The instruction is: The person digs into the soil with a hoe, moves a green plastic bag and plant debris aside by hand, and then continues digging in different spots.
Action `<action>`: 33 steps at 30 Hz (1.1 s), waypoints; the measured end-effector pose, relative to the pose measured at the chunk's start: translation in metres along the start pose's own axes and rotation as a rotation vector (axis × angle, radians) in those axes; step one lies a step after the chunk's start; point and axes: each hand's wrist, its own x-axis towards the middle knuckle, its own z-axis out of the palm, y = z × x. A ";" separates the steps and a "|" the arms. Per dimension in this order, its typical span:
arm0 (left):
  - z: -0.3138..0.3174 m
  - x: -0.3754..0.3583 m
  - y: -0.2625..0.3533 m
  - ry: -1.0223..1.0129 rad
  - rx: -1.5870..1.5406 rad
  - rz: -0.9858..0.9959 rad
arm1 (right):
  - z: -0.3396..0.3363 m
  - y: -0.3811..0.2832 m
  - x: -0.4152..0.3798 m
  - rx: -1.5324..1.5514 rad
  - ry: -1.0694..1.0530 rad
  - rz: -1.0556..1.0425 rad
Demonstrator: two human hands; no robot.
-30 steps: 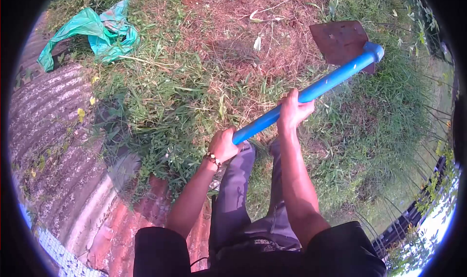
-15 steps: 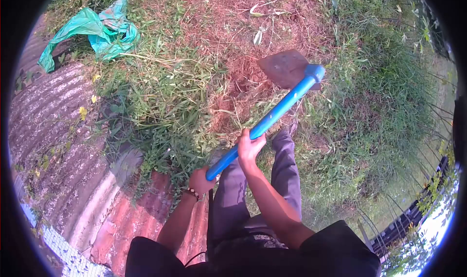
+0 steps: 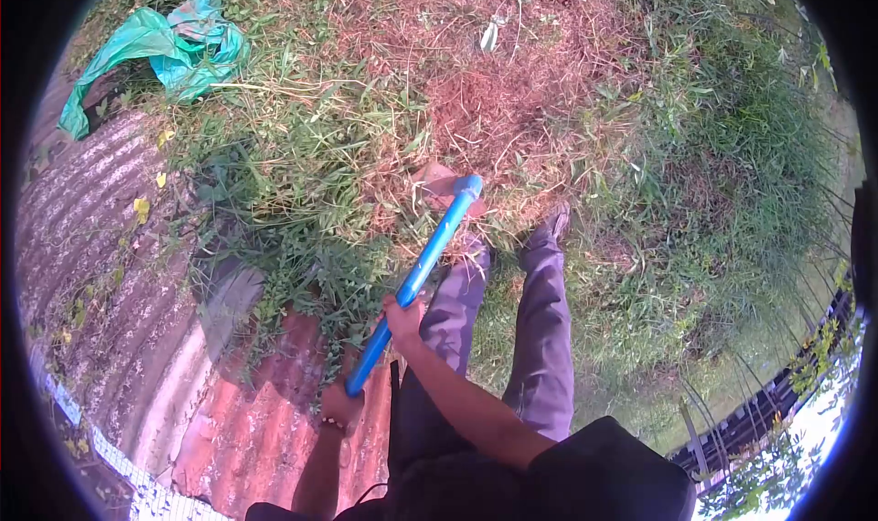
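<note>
A hoe (image 3: 428, 260) with a blue handle slants from my lower left up toward the middle of the view. My left hand (image 3: 341, 405), a bracelet at its wrist, is closed around the butt end of the handle. Farther up, my right hand (image 3: 402, 321) is wrapped around the shaft. The hoe's flat metal blade (image 3: 437, 182) is down among cut grass and reddish soil in front of my feet, partly covered by grass.
Rusty corrugated metal sheets (image 3: 119, 274) lie along the left. A torn green plastic sheet (image 3: 197, 50) rests at the upper left. Bare reddish soil (image 3: 530, 91) with dry clippings spreads ahead, and taller grass (image 3: 732, 201) grows at right. My shoe (image 3: 553, 219) stands just right of the blade.
The hoe has come down and back toward my feet, swinging left, its blade now in the grass. Both hands have moved down and left with the handle.
</note>
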 end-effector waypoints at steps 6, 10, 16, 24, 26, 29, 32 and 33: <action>0.031 0.059 0.038 -0.111 -0.021 0.320 | -0.062 -0.081 0.000 0.152 0.233 -0.203; 0.055 0.116 0.208 -0.064 -0.118 0.670 | -0.146 -0.236 0.038 0.290 0.279 -0.432; 0.046 0.141 0.464 0.008 -0.205 0.962 | -0.219 -0.452 0.042 0.359 0.408 -0.794; 0.141 0.096 0.322 0.074 -0.234 0.363 | -0.195 -0.274 0.192 -0.100 0.258 -0.447; 0.151 0.039 0.261 0.042 -0.338 0.230 | -0.186 -0.217 0.121 -0.188 0.032 -0.420; 0.172 -0.055 0.227 0.095 -0.266 0.082 | -0.197 -0.193 0.038 -0.021 -0.175 -0.150; 0.160 -0.063 0.271 0.144 -0.306 0.061 | -0.207 -0.231 0.019 -0.019 -0.237 -0.277; 0.158 -0.048 0.296 0.230 -0.400 0.165 | -0.211 -0.261 0.021 -0.091 -0.218 -0.405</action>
